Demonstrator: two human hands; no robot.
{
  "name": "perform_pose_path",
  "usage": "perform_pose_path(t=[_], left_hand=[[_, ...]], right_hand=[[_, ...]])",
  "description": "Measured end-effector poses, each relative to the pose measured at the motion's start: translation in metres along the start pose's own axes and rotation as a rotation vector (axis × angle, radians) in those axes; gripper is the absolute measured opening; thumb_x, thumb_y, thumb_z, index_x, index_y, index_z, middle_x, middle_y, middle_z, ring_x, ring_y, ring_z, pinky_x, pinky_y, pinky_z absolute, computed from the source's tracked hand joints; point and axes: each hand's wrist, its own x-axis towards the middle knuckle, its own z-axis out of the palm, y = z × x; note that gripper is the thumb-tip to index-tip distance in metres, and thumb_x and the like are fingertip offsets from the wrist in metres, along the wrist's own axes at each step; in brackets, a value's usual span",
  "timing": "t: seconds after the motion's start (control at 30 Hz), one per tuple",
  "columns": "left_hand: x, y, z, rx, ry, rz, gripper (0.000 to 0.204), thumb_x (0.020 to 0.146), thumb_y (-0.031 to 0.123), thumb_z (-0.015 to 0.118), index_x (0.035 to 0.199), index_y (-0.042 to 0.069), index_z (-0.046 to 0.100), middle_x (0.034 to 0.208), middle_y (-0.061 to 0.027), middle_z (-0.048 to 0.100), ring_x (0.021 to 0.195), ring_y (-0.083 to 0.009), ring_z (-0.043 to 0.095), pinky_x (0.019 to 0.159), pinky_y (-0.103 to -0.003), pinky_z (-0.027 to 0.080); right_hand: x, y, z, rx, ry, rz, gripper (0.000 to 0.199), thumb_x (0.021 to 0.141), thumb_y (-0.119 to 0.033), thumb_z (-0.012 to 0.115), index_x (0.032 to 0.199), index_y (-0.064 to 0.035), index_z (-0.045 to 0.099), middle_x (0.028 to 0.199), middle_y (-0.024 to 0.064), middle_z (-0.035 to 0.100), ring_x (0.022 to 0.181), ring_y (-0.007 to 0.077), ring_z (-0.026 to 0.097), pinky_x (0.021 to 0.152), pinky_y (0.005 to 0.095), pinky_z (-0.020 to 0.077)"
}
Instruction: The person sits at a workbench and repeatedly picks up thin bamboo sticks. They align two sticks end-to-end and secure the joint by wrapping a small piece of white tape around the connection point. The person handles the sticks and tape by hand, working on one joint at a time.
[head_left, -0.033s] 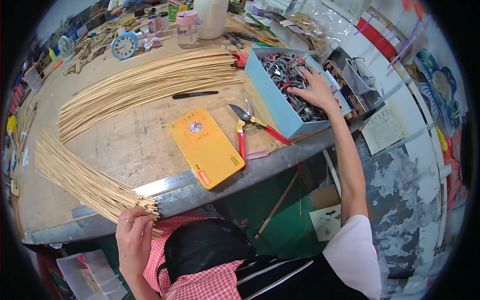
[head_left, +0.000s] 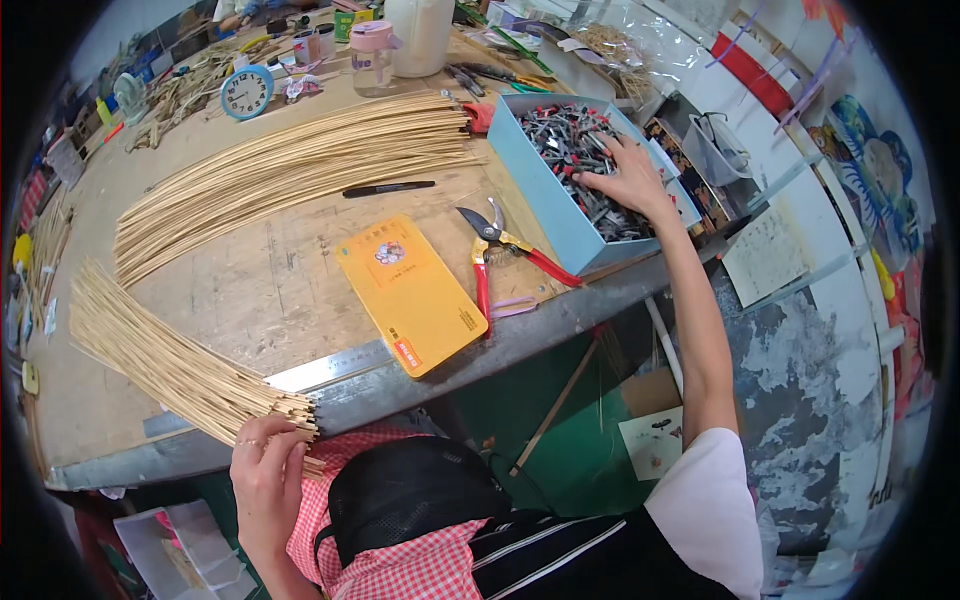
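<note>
My left hand is at the near edge of the table, its fingers closed around the near ends of a bundle of thin bamboo sticks. The bundle slants away to the left across the tabletop. My right hand reaches into a light blue box at the right, thumb and fingers apart. Its fingertips touch a heap of small black, grey and red pieces, whose exact kind I cannot make out. Nothing shows gripped in that hand.
A yellow booklet-like pack, red-handled pruning shears, a black pen and a steel ruler lie on the wooden table. Behind them are a larger bamboo stick bundle, a blue clock and a pink-lidded bottle.
</note>
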Motion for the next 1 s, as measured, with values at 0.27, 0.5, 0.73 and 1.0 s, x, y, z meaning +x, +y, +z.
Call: perform_pose_path(t=[0.27, 0.5, 0.73, 1.0], left_hand=[[0.021, -0.016, 0.001, 0.147, 0.047, 0.016, 0.026, 0.078, -0.001, 0.064, 0.103, 0.002, 0.059, 0.116, -0.0157, 0.056, 0.117, -0.0369, 0.049, 0.096, -0.045, 0.041], [0.031, -0.046, 0.003, 0.2, -0.108, -0.034, 0.027, 0.087, 0.014, 0.054, 0.113, 0.005, 0.059, 0.13, -0.014, 0.049, 0.131, -0.0354, 0.037, 0.112, -0.05, 0.022], [0.015, -0.043, -0.011, 0.151, 0.059, -0.069, 0.023, 0.089, 0.014, 0.05, 0.105, 0.003, 0.062, 0.129, -0.0143, 0.049, 0.132, -0.0356, 0.036, 0.111, -0.05, 0.024], [-0.004, -0.038, -0.039, 0.131, 0.147, -0.138, 0.02, 0.087, 0.006, 0.05, 0.103, 0.003, 0.063, 0.128, -0.0136, 0.049, 0.132, -0.0352, 0.036, 0.112, -0.05, 0.025]], right_hand=[[0.014, 0.045, 0.013, 0.068, 0.003, 0.04, 0.083, 0.065, -0.057, 0.073, 0.123, -0.0007, 0.055, 0.115, 0.0236, 0.058, 0.111, 0.0367, 0.054, 0.094, 0.0421, 0.043], [-0.001, 0.013, 0.005, 0.133, 0.064, -0.028, 0.071, 0.065, -0.041, 0.076, 0.124, -0.007, 0.056, 0.115, 0.0187, 0.059, 0.109, 0.0336, 0.056, 0.094, 0.0411, 0.0428], [-0.001, 0.022, 0.001, 0.285, 0.232, 0.083, 0.062, 0.062, -0.027, 0.077, 0.117, -0.0039, 0.061, 0.103, 0.0178, 0.066, 0.096, 0.0295, 0.064, 0.085, 0.0358, 0.0484], [0.027, 0.056, -0.008, 0.612, 0.456, 0.144, 0.037, 0.068, -0.015, 0.077, 0.1, -0.0017, 0.067, 0.083, 0.0022, 0.067, 0.074, 0.0095, 0.059, 0.069, 0.0263, 0.0469]])
